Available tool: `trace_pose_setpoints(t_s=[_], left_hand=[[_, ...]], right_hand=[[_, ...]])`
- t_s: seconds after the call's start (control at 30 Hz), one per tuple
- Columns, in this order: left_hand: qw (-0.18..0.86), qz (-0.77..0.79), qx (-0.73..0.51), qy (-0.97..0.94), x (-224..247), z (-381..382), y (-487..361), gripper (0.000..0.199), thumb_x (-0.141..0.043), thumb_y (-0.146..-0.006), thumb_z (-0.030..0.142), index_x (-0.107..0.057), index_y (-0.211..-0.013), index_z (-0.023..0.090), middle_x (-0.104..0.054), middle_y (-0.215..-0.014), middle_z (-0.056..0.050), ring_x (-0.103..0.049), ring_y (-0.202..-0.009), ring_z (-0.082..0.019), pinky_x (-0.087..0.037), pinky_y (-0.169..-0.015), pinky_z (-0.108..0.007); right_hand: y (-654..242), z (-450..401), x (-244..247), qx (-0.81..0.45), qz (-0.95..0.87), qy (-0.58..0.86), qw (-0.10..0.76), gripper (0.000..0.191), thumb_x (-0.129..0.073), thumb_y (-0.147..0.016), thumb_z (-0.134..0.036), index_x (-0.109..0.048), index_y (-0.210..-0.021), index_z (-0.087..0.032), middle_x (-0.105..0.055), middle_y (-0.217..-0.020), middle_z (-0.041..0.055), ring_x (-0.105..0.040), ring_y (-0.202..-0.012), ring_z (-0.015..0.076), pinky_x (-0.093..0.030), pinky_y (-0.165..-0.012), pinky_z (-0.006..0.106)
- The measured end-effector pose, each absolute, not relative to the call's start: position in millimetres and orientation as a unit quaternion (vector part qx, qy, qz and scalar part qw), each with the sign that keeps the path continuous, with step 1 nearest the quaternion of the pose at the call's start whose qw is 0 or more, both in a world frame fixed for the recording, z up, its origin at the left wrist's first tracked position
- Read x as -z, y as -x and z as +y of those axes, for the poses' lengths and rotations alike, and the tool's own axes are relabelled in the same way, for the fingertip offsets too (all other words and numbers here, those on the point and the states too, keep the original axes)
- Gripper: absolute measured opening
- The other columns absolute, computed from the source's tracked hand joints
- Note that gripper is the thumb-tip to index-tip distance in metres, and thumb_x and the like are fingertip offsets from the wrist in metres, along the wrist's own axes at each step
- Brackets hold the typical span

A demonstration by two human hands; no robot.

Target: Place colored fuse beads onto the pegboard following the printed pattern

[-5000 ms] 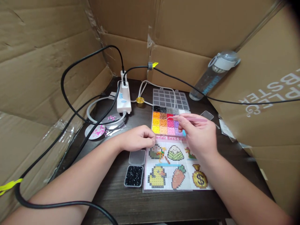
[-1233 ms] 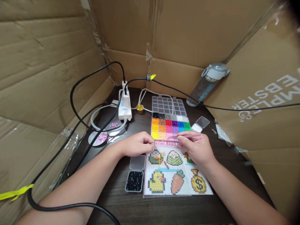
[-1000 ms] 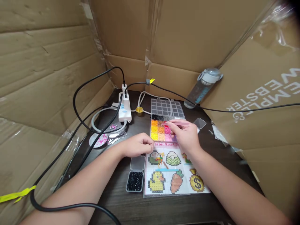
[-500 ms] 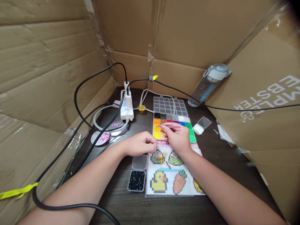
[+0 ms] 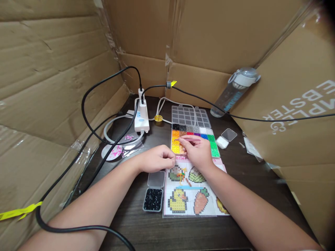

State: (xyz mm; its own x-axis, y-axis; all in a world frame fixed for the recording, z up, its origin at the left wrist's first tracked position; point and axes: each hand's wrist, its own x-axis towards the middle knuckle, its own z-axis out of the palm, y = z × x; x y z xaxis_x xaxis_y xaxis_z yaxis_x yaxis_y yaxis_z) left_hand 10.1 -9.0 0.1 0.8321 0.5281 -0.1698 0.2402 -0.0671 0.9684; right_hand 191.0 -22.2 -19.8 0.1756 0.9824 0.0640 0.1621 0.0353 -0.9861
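My right hand [image 5: 197,151] pinches pink tweezers [image 5: 193,140], their tips over the yellow-orange beads at the left side of a bead box [image 5: 214,149]. This box has several compartments of coloured beads, and its lid is folded back. My left hand [image 5: 158,159] is curled closed by the box's lower left corner; whatever its fingers may hold is hidden. Beneath both hands lies a pattern sheet [image 5: 190,209] with a duck [image 5: 178,201] and a carrot [image 5: 201,202]. Loose orange and green bits [image 5: 181,174] rest near its upper left picture.
A small case of black beads [image 5: 153,199] sits left of the sheet, a case of white beads [image 5: 222,142] right of the box. Behind are a power strip [image 5: 141,116], a gold cup [image 5: 158,120] and a leaning bottle [image 5: 235,91]. Black cables [image 5: 86,177] cross the left side.
The whole view has shifted slightly. Both hands keep nearly the same pose, and the tweezer tips stay over the yellow-orange beads.
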Motion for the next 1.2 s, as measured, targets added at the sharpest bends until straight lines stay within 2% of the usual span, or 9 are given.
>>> trace_pose_setpoints(t_s=[0.4, 0.63, 0.73, 0.9, 1.2], left_hand=[[0.622, 0.268, -0.112, -0.727, 0, -9, -10, 0.021, -0.053, -0.074, 0.025, -0.051, -0.056, 0.016, -0.04, -0.053, 0.005, -0.032, -0.052, -0.009, -0.026, -0.052, -0.024], [0.629, 0.266, -0.106, -0.723, 1, -8, -11, 0.022, -0.053, -0.075, 0.026, -0.05, -0.056, 0.016, -0.044, -0.053, 0.005, -0.036, -0.052, -0.009, -0.028, -0.052, -0.024], [0.623, 0.265, -0.104, -0.728, 1, -7, -11, 0.022, -0.053, -0.076, 0.025, -0.051, -0.056, 0.015, -0.043, -0.053, 0.004, -0.036, -0.051, -0.009, -0.028, -0.052, -0.024], [0.62, 0.267, -0.108, -0.73, 2, -7, -11, 0.025, -0.054, -0.077, 0.026, -0.047, -0.055, 0.016, -0.036, -0.053, 0.006, -0.031, -0.051, -0.008, -0.024, -0.05, -0.024], [0.62, 0.277, -0.092, -0.729, -3, -7, -11, 0.025, -0.053, -0.077, 0.024, -0.044, -0.055, 0.017, -0.033, -0.053, 0.006, -0.029, -0.052, -0.008, -0.023, -0.051, -0.025]], right_hand=[[-190, -23, 13, -0.419, -0.46, 0.573, 0.534, 0.016, -0.078, -0.072, -0.028, -0.076, -0.078, -0.013, -0.066, -0.056, 0.001, -0.051, -0.043, 0.0083, -0.043, -0.039, 0.021], [-210, -41, -20, -0.362, -0.477, 0.563, 0.569, 0.013, -0.082, -0.071, -0.029, -0.079, -0.076, -0.018, -0.07, -0.062, 0.002, -0.056, -0.046, 0.0087, -0.048, -0.042, 0.02], [-224, -59, -28, -0.356, -0.5, 0.578, 0.538, 0.014, -0.081, -0.073, -0.031, -0.08, -0.076, -0.018, -0.069, -0.06, 0.0024, -0.055, -0.046, 0.0079, -0.047, -0.041, 0.019], [-238, -88, -10, -0.4, -0.475, 0.62, 0.48, 0.016, -0.082, -0.071, -0.033, -0.08, -0.075, -0.017, -0.068, -0.055, 0.0027, -0.054, -0.043, 0.0087, -0.047, -0.039, 0.019], [-244, -94, 23, -0.415, -0.472, 0.612, 0.481, 0.011, -0.082, -0.07, -0.03, -0.082, -0.076, -0.02, -0.073, -0.063, 0.0032, -0.056, -0.044, 0.0087, -0.052, -0.043, 0.021]])
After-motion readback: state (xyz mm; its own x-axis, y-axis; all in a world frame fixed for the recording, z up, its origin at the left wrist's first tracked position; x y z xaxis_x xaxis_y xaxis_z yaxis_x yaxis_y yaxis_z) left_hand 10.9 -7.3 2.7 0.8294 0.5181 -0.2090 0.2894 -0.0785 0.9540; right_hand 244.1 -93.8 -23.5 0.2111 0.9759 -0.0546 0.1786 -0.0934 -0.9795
